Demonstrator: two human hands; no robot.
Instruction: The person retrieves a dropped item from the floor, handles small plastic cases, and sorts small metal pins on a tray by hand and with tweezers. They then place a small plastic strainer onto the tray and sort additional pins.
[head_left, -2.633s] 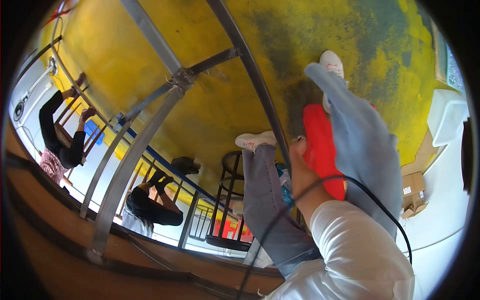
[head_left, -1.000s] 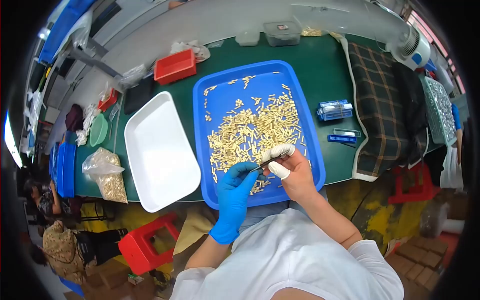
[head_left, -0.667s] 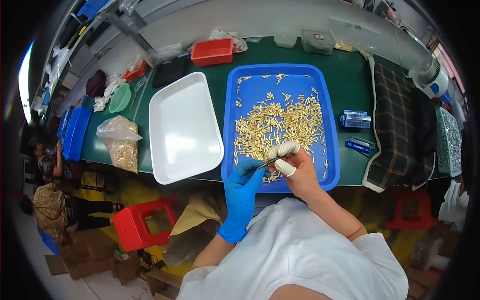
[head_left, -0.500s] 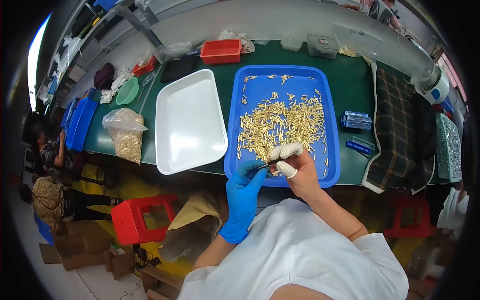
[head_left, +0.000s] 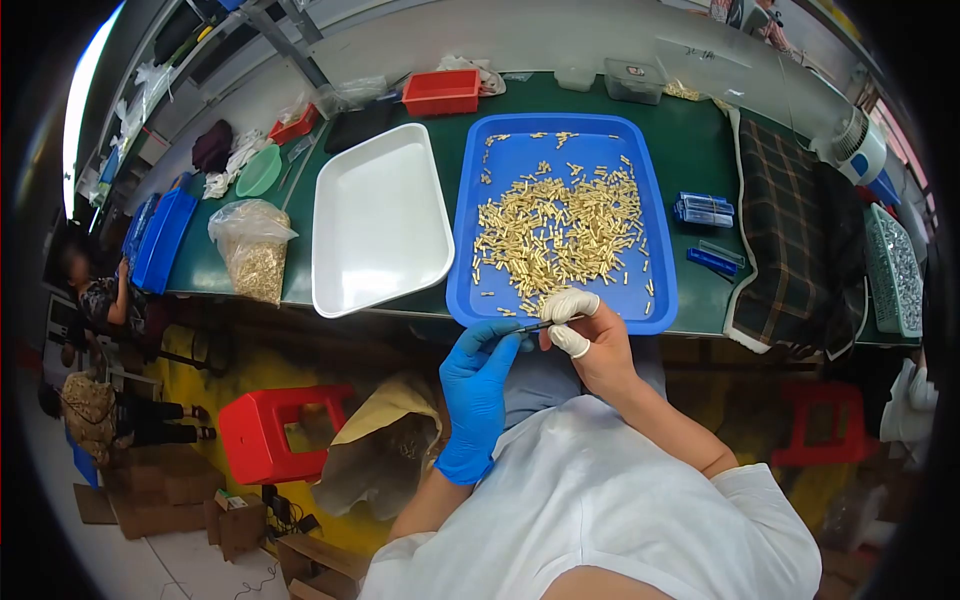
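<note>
My left hand [head_left: 476,385], in a blue glove, pinches one end of a thin dark rod [head_left: 535,327]. At the rod's other end, the thumb and fingers of my right hand [head_left: 596,345] close on it; white finger cots cover their tips. A small brass-coloured bit shows between those fingertips, too small to make out. Both hands are held at the near edge of a blue tray [head_left: 664,290]. Many short brass-coloured pins [head_left: 560,230] lie heaped and scattered in that tray.
Left of the blue tray is a white tray [head_left: 380,220], then a plastic bag of small brass-coloured pieces [head_left: 255,270]. Small blue-and-clear boxes [head_left: 705,210] and a plaid cloth [head_left: 785,230] lie to the right. A red stool [head_left: 265,435] stands on the floor. Other people are at far left.
My view has shifted slightly, so the trays sit higher and my hands now lie lower across the blue tray's near rim. Both hands keep hold of the dark rod.
</note>
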